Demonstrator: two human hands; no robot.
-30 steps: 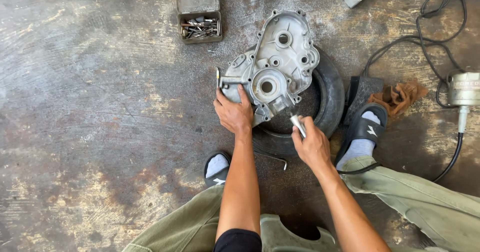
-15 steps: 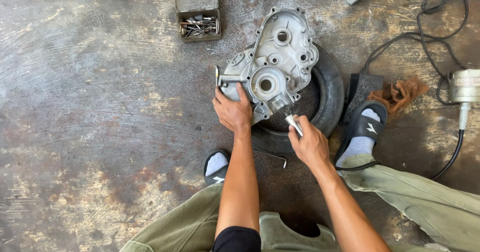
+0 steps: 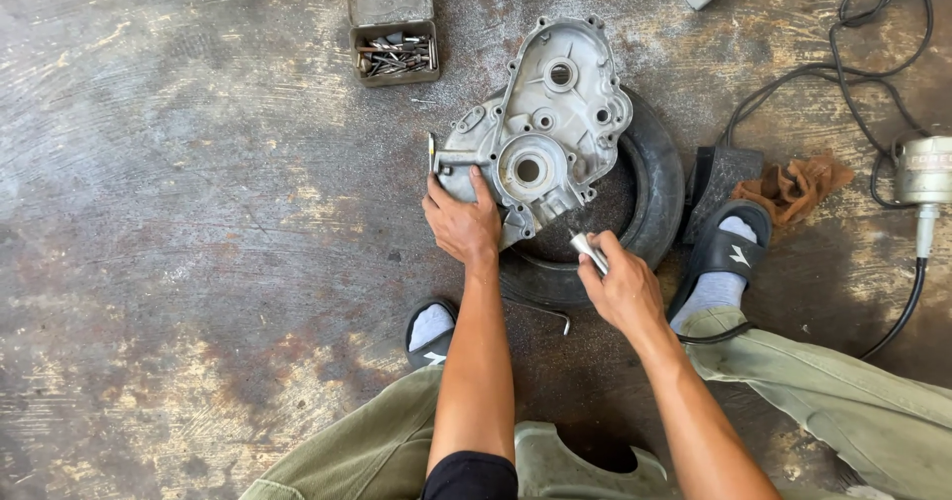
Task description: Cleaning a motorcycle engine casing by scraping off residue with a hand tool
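Our left hand [image 3: 464,224] presses flat on the aluminium engine cover [image 3: 540,133], right hand [image 3: 620,287] grip pinching a metal tool [image 3: 589,252] just right-below it, tip angled toward cover.

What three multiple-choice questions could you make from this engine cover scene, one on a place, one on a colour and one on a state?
1. Where does the metal engine cover rest?
A. on a small tyre
B. in the tin
C. on a lap

2. What colour is the rag?
A. blue
B. white
C. brown

3. What is the right hand doing?
A. lying flat and empty
B. gripping a small metal tool
C. holding the cable

Answers: 1 A, the tyre shows beneath the cover; 2 C, the cloth by the sandal is rusty brown; 3 B, the fingers close around the tool while the left hand steadies the cover.
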